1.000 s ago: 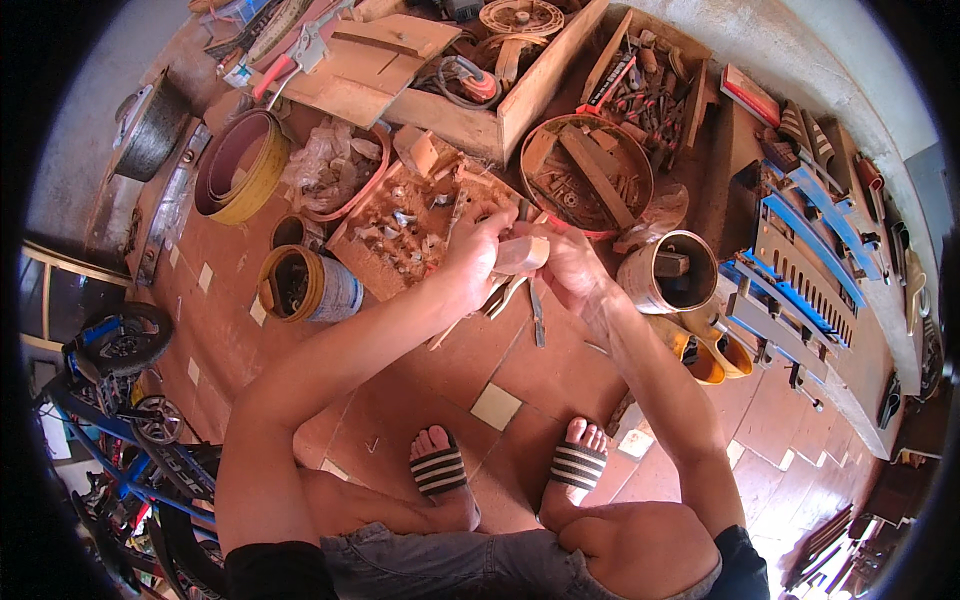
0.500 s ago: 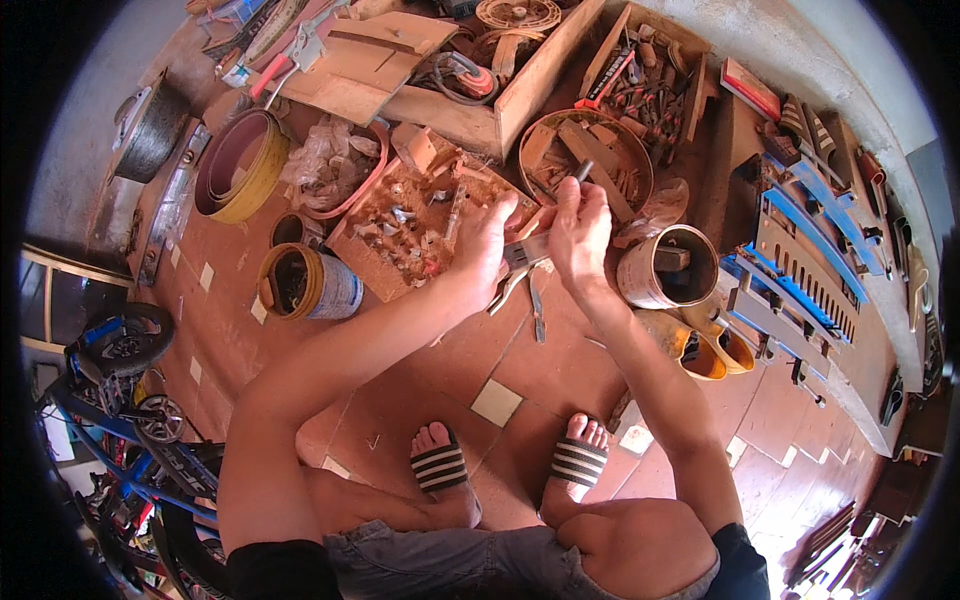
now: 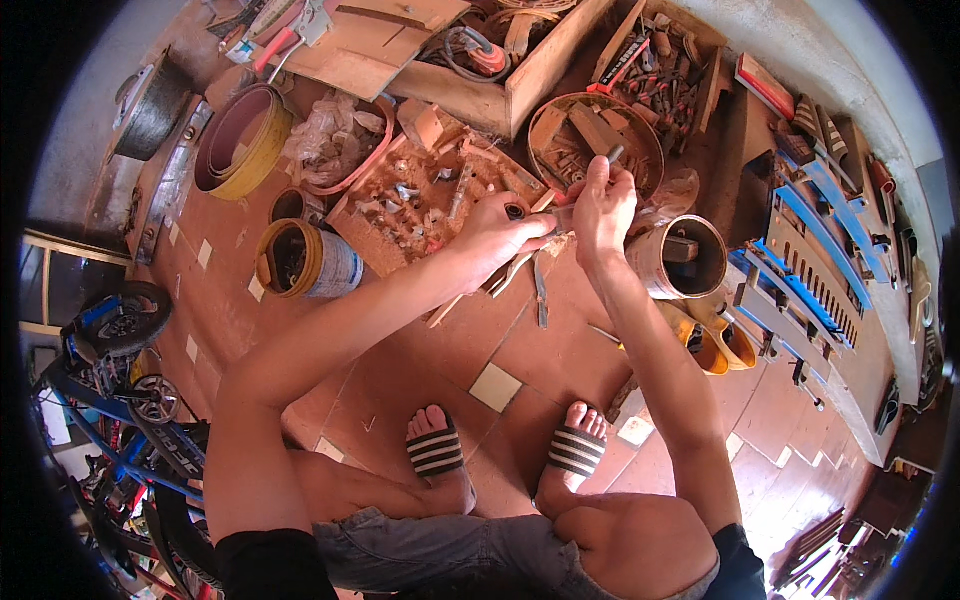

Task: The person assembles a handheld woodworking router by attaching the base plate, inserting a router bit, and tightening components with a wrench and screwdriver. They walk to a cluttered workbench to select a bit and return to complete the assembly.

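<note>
Out in front of me, over the floor, both my hands are close together. My right hand point(image 3: 603, 215) is closed round a grey, rod-like tool point(image 3: 615, 154) whose blunt end sticks up past the thumb. My left hand point(image 3: 495, 238) has its fingers curled, with a small dark round end point(image 3: 515, 211) showing at the top of the grip. What that piece is, I cannot make out. A greyish, flat metal part point(image 3: 564, 218) spans the gap between the hands, its ends hidden by fingers. Just behind lies a shallow wooden tray point(image 3: 375, 235) of sawdust and scraps.
A round basin point(image 3: 660, 165) of wood pieces sits behind my right hand, and a bucket point(image 3: 722, 262) stands beside that forearm. A yellow bucket point(image 3: 313, 262) is at left. Pliers-like tool point(image 3: 541, 290) lies on the tiles. Blue-edged metal clamps point(image 3: 790, 270) line the right; a bicycle point(image 3: 130, 420) stands left.
My left hand has gone from flat, straightened fingers to a curled grip. My right hand has shifted slightly right with the rod-like tool. The view has moved a little.
</note>
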Demonstrator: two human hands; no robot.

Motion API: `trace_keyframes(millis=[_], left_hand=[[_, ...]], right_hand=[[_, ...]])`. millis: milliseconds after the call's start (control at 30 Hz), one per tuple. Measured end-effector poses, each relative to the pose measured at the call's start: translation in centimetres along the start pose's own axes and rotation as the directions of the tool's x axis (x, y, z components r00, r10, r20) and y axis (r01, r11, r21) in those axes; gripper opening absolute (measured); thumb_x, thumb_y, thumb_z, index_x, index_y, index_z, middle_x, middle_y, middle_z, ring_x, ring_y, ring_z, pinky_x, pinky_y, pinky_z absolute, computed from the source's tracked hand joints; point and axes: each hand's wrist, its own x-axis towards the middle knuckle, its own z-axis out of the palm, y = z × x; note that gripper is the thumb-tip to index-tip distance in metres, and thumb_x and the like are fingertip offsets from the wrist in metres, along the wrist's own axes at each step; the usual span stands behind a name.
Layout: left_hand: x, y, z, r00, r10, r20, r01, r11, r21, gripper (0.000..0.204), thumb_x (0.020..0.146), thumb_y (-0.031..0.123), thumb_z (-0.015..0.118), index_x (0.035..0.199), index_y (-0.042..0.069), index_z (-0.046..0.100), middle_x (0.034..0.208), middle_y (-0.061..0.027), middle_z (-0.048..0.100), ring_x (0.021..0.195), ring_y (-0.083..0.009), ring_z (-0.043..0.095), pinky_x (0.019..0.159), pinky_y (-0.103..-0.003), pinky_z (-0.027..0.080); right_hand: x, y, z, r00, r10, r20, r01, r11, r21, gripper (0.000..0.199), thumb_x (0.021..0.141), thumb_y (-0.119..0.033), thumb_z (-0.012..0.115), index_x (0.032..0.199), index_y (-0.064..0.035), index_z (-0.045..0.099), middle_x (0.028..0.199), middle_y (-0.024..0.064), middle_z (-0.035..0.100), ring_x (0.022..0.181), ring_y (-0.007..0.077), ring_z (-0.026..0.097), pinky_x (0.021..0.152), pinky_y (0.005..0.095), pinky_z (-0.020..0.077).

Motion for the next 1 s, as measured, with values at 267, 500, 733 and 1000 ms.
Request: trace_keyframes(millis=[267,500,733,1000], left_hand=[[0.9,-0.6,0.0,0.997,0.017,-0.079,-0.004,0.988,0.155,0.021,0.099,0.007,0.073,0.113,-0.005,0.062,0.112,-0.0136,0.069,0.101,-0.0234,0.072,0.099,-0.033,0.062],[1.5,-0.3,-3.3,0.989,-0.047,-0.138,0.051,0.998,0.025,0.014,0.099,0.009,0.074,0.103,0.0,0.063,0.113,-0.0149,0.071,0.106,-0.025,0.072,0.097,-0.034,0.062],[2.3,0.7,-6.8,0.993,0.007,0.12,0.037,0.932,-0.362,0.013,0.105,0.007,0.063,0.115,0.0,0.061,0.124,-0.0174,0.069,0.119,-0.0294,0.069,0.104,-0.037,0.059],[1.5,0.4,-6.9,0.985,-0.04,0.169,0.102,0.923,-0.37,0.016,0.106,0.008,0.061,0.119,0.0,0.062,0.127,-0.0174,0.069,0.122,-0.0305,0.068,0.109,-0.039,0.057]], right_hand=[[1.1,1.2,0.2,0.957,-0.291,0.005,0.274,0.894,-0.353,0.04,0.105,-0.036,0.057,0.102,0.004,0.059,0.073,0.027,0.07,0.072,0.0446,0.073,0.072,0.0489,0.0571],[3.2,1.3,-3.1,0.899,-0.43,-0.083,0.371,0.847,-0.381,0.037,0.102,-0.036,0.064,0.106,0.001,0.062,0.075,0.0233,0.071,0.068,0.0421,0.072,0.064,0.0493,0.0557],[1.2,8.7,-4.0,0.916,-0.291,0.278,0.395,0.782,-0.482,0.029,0.093,-0.029,0.073,0.108,-0.0043,0.071,0.087,0.0224,0.075,0.083,0.0427,0.074,0.079,0.0494,0.0591],[1.0,8.9,-4.0,0.865,-0.273,0.42,0.466,0.746,-0.475,0.028,0.09,-0.022,0.075,0.111,-0.0034,0.073,0.091,0.0182,0.077,0.085,0.0326,0.077,0.08,0.0423,0.0607]])
